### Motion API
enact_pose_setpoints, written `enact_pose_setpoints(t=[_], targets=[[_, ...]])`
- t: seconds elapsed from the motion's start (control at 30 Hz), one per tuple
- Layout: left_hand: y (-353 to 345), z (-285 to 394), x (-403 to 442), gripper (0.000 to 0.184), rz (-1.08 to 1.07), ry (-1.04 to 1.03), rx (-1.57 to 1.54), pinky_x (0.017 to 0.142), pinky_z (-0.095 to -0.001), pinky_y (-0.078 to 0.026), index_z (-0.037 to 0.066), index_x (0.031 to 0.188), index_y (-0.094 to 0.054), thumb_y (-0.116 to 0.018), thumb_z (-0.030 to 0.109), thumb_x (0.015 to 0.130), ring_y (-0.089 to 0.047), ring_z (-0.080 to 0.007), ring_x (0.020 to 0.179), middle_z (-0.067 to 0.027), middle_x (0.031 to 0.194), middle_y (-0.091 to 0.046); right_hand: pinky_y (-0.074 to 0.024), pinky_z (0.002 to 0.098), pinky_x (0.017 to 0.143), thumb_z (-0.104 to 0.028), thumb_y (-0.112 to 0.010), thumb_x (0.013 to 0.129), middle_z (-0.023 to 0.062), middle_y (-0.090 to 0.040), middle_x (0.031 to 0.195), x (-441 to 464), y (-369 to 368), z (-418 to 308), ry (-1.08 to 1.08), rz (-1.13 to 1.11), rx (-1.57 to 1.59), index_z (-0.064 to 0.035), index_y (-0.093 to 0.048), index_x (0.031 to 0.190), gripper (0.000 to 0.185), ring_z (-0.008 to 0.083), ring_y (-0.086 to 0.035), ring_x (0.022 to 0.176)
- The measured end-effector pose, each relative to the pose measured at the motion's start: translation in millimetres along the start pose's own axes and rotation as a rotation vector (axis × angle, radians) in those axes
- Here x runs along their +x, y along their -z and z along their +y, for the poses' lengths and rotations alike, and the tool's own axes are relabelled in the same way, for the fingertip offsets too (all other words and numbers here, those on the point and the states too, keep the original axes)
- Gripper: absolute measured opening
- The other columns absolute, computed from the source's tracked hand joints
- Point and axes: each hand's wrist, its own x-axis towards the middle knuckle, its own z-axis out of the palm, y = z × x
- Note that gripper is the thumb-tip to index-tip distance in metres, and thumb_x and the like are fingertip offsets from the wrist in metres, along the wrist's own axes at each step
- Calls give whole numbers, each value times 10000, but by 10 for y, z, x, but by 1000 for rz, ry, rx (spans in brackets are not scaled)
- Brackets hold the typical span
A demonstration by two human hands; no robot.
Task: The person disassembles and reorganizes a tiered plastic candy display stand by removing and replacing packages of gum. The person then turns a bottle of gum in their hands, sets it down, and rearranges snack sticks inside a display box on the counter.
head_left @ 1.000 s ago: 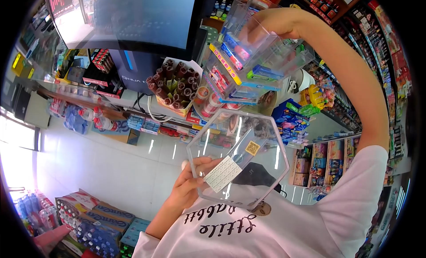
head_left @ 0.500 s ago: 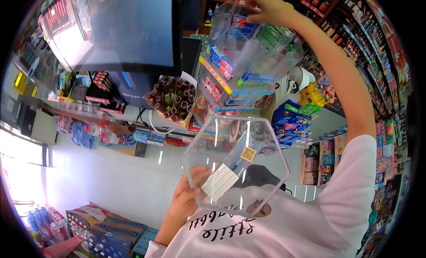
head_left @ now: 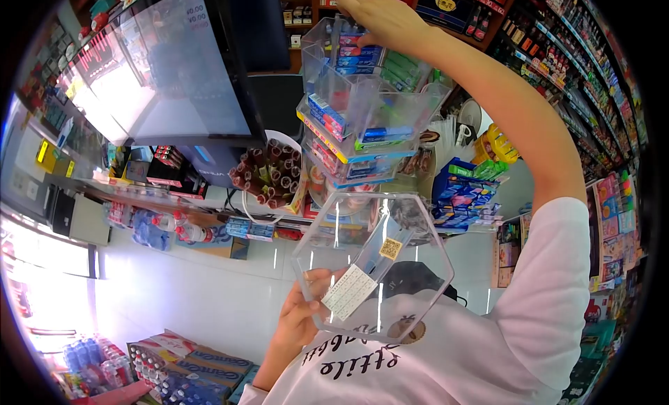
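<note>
A clear, six-sided plastic tray [head_left: 418,293] with a white printed label and a square code sticker is tilted in front of my chest. Its left edge is gripped by my left hand [head_left: 298,320], fingers closed on the rim. Farther up, my right hand [head_left: 382,23] reaches over the top tier of a clear tiered display rack [head_left: 411,98]. Its thumb and fingers are apart, touching or just above the small gum packs [head_left: 357,55]; some fingertips are hidden. Lower tiers hold more packs, among them a blue box [head_left: 326,114].
Left of the rack are a tub of wrapped brown sticks [head_left: 268,175] and a large monitor [head_left: 160,70]. To the right stand blue packets [head_left: 460,196] and a yellow package [head_left: 495,146]. Stocked shelves [head_left: 550,56] line the right side. Drink cartons [head_left: 202,363] sit on the floor.
The view has shifted a little. My right hand has moved left across the rack's top tier, over the gum packs. My left hand still holds the clear tray at nearly the same place.
</note>
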Motion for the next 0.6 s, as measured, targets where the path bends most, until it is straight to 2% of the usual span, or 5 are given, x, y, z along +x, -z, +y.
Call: enact_pose_setpoints(t=[0.13,0.23,0.37,0.4,0.6], targets=[[-100,2,16,572,75,-9,54,1011,-462,-404,-39,1285,-359,-539,127,768,-472,-377,1225,-287,1357,-431,-507,439,757,-114,-730,736,199,-644,953,17,309,-56,-215,-184,209,-40,-488,1237,561,352,-638,866],[-117,-5,27,570,75,-6,52,1006,-457,-409,-47,1281,-357,-537,128,769,-478,-372,1218,-288,1355,-432,-512,421,768,-107,-687,782,190,-671,948,11,281,95,-80,-75,219,-91,-594,1192,421,331,-646,873],[0,-28,47,559,-62,-2,-3,1040,-453,-381,1,1353,-316,-506,74,833,-420,-362,1286,-303,1414,-349,-515,378,775,-149,-671,830,135,-685,970,34,407,289,-48,59,376,-68,-697,1044,230,284,-649,860],[3,-32,49,558,-60,-2,-5,1043,-452,-377,1,1353,-316,-509,76,834,-418,-361,1287,-302,1415,-347,-513,366,771,-173,-670,844,110,-689,950,2,564,213,-162,12,475,-77,-712,1023,208,237,-648,859],[25,-52,74,547,-77,7,-10,1058,-451,-349,0,1354,-316,-512,94,852,-409,-359,1294,-299,1422,-338,-518,314,748,-203,-631,890,99,-672,929,-190,928,-120,-463,-127,998,7,-612,1055,268,163,-636,841]])
